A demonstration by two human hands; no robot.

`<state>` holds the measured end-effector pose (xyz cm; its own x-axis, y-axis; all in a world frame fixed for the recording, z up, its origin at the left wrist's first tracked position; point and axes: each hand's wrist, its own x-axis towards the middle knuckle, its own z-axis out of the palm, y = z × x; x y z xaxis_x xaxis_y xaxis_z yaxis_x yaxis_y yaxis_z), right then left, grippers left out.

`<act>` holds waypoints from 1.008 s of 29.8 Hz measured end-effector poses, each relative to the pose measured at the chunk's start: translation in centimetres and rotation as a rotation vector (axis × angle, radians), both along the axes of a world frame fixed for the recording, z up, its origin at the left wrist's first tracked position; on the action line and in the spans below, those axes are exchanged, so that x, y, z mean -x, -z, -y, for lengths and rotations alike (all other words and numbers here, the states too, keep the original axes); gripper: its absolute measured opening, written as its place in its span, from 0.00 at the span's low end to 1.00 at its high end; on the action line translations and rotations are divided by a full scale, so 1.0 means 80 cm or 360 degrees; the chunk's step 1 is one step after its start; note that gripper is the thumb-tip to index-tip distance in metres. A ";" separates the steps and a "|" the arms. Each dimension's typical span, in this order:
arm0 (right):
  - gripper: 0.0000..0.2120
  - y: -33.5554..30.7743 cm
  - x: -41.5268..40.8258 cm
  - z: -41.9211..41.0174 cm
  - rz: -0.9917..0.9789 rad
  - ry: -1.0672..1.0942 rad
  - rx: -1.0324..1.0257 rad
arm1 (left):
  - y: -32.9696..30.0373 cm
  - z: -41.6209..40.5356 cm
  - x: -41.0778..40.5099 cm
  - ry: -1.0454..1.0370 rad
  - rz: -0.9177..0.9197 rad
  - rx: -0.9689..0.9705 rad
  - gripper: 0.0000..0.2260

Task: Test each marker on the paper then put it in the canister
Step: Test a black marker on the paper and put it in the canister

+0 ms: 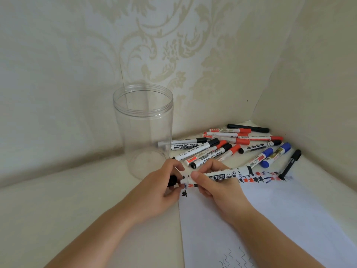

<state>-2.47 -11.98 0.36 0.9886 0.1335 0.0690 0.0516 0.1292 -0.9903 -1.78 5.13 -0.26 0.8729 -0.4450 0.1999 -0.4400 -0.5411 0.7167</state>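
- A white-barrelled marker [222,176] with black print is gripped by the right hand [216,182], fingers curled round the barrel, just below frame centre.
- Its long axis lies nearly level across the frame, rising slightly to the right; the writing end points left, the black butt end upper right.
- A black cap [172,180], small and cylindrical, is pinched in the left hand [164,185], just left of the marker's tip. The two hands are close together, almost touching.
- The paper [280,213], smooth and white, is spread across the lower right; a row of black, red and blue test marks is seen along its upper edge, wavy lines at the bottom edge.
- The canister [144,130], clear plastic, cylindrical, threaded at the open rim, stands upright left of centre, nothing seen inside.
- A loose pile of markers [228,146], capped red, black and blue, lies right of centre, beside the canister.
- Matte cream surface [58,206]; embossed damask wallpaper [173,45] behind.
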 end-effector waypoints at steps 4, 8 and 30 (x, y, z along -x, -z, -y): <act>0.10 0.001 -0.002 0.001 0.0041 0.0033 0.0073 | -0.003 0.003 0.002 0.0053 -0.0004 -0.0092 0.16; 0.08 0.002 -0.001 0.003 0.0086 0.0055 0.0063 | -0.001 0.005 0.002 0.0032 0.0012 -0.0097 0.16; 0.12 -0.004 0.000 -0.001 -0.0201 -0.0081 -0.0425 | 0.002 0.014 0.007 -0.0200 0.0414 0.0146 0.11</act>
<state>-2.51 -11.86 0.65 0.9841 0.1772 -0.0149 -0.0833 0.3854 -0.9190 -2.31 4.00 -0.39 0.8341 -0.3066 0.4586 -0.5491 -0.5410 0.6371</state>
